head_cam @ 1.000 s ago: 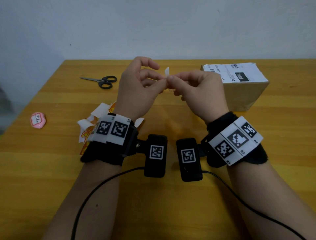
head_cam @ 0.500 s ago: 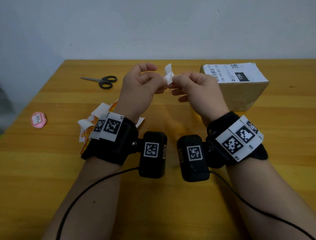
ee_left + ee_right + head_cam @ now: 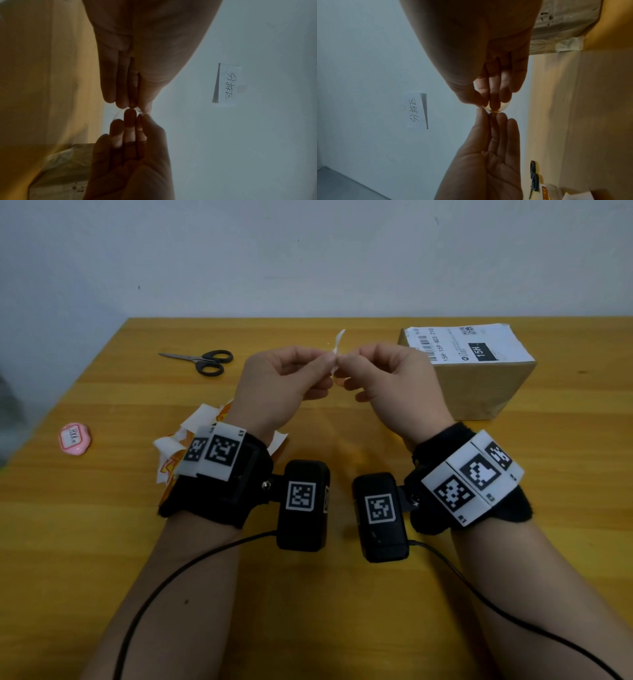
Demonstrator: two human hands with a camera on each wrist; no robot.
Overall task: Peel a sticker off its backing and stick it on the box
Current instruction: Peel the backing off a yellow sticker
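Since half a second ago, our two hands have drawn slightly apart and lowered their wrists, and the small white paper strip between them now stands up taller, its free end curling above our fingertips.

Going left to right across the yellow wooden table: a pink, rounded sticker-like object with a white label lies near the left edge. Further back sit black-handled steel scissors, lying flat and well apart from everything else. Nearer us, a heap of white and orange sticker backing scraps lies partly hidden under our left wrist.

Our left hand is raised over the middle of the table, thumb and forefinger pinching the left side of the paper strip, the other fingers curled loosely beneath. Our right hand mirrors it, pinching the strip from the right, fingertips almost touching the left hand's. In the right wrist view a curved clear-white piece with a thin orange edge shows between the fingertips (we cannot tell which layer is sticker and which is backing).

To the right, just beyond the right hand, stands a brown cardboard box with a white printed shipping label on top, resting on the table, not touched by either hand.
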